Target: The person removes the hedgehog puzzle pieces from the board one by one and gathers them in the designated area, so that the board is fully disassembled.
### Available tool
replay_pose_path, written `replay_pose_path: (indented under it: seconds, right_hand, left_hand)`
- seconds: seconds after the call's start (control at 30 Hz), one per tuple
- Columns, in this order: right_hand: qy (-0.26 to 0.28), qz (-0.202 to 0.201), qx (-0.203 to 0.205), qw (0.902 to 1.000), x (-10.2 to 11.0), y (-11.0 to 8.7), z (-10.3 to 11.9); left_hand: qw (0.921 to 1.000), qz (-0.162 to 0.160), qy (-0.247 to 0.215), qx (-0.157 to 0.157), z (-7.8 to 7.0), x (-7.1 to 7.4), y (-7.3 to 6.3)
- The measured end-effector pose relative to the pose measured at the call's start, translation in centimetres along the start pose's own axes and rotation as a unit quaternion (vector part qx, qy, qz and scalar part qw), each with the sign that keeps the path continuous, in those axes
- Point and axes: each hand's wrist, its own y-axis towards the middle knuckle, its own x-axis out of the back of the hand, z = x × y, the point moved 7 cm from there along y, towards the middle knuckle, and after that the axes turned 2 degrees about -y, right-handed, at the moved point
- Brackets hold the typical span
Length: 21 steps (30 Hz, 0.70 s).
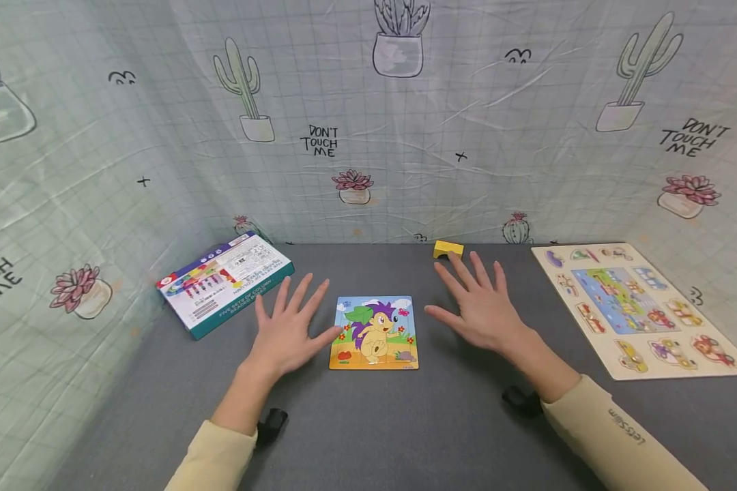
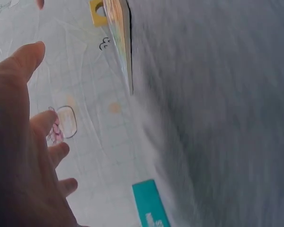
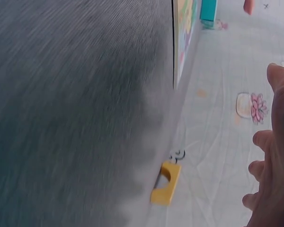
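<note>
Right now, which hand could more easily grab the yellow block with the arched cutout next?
Probably the right hand: it's empty and nearer the yellow block. The left hand is empty too, but farther away, left of the square, colourful hedgehog picture.

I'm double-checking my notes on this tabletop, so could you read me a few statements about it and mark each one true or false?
1. The hedgehog picture lies between the left hand and the right hand. True.
2. The yellow block has a curved cut-out. True.
3. The left hand is gripping the yellow block. False: its fingers are spread and it holds nothing.
4. The large pale board is on the right side of the table. True.
5. The white and teal box stands beside that board. False: it is across the table, on the left.
6. The right hand is curled into a fist. False: its fingers are spread.
</note>
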Motion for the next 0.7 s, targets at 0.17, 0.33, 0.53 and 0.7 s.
replay_pose_path:
  seconds: [0.17, 0.33, 0.53, 0.7]
  right_hand:
    - [0.003, 0.001, 0.011, 0.9999, -0.7, 1.0, 1.5]
    - [0.029, -0.003, 0.024, 0.9993, -0.9, 2.0, 3.0]
    - [0.058, -0.010, 0.048, 0.9971, -1.2, 3.4, 4.8]
    - [0.083, -0.009, 0.062, 0.9946, -1.8, 4.6, 6.2]
  left_hand:
    - [0.9987, 0.009, -0.050, -0.009, -0.7, -0.7, 0.4]
    - [0.9956, 0.003, -0.092, -0.020, -0.4, -1.1, 0.7]
    - [0.9897, -0.004, -0.136, -0.044, 0.3, -1.8, 0.7]
    - [0.9836, -0.005, -0.169, -0.062, 0.8, -2.2, 0.6]
